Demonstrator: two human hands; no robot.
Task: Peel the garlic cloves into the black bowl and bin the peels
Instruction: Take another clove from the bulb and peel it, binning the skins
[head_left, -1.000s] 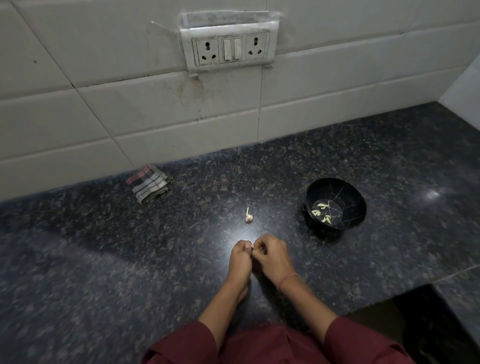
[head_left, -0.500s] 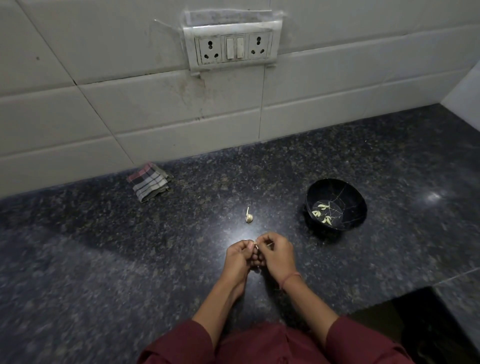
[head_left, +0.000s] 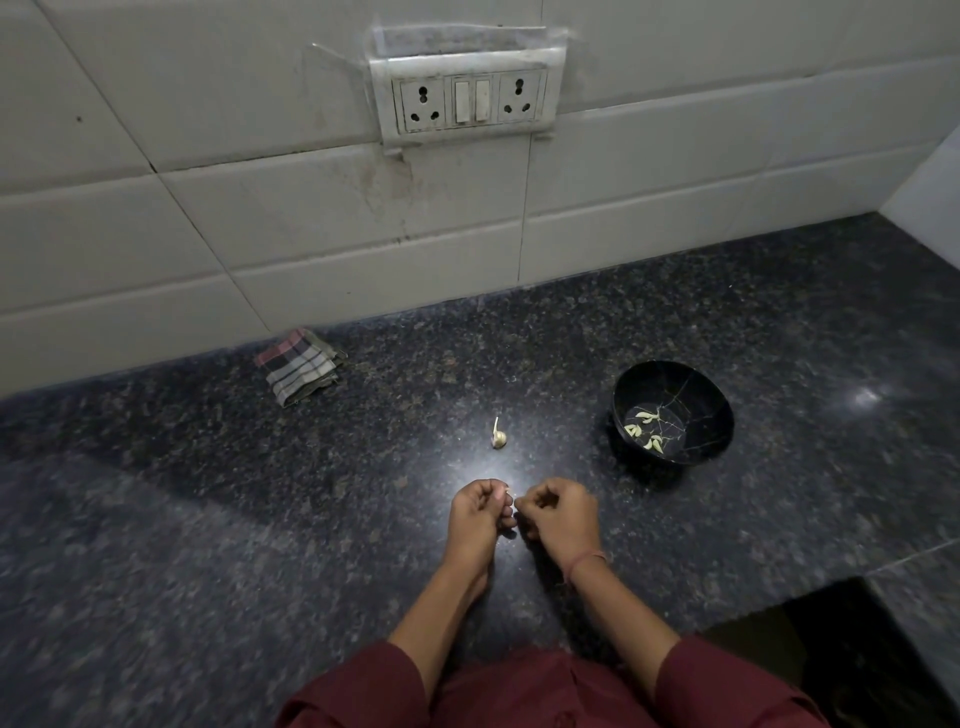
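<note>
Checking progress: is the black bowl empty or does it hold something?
Not empty: the black bowl stands upright on the countertop, with a few pale garlic pieces lying at its bottom.

Pale cloves in black bowl

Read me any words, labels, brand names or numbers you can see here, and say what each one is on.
None can be read in this view.
Socket plate: only pin holes and two switches, no lettering shows.
Black bowl: thin pale lines inside, no letters.
Checked cloth: stripes only.
Garlic clove pinched between the left hand and right hand: no marks.
</note>
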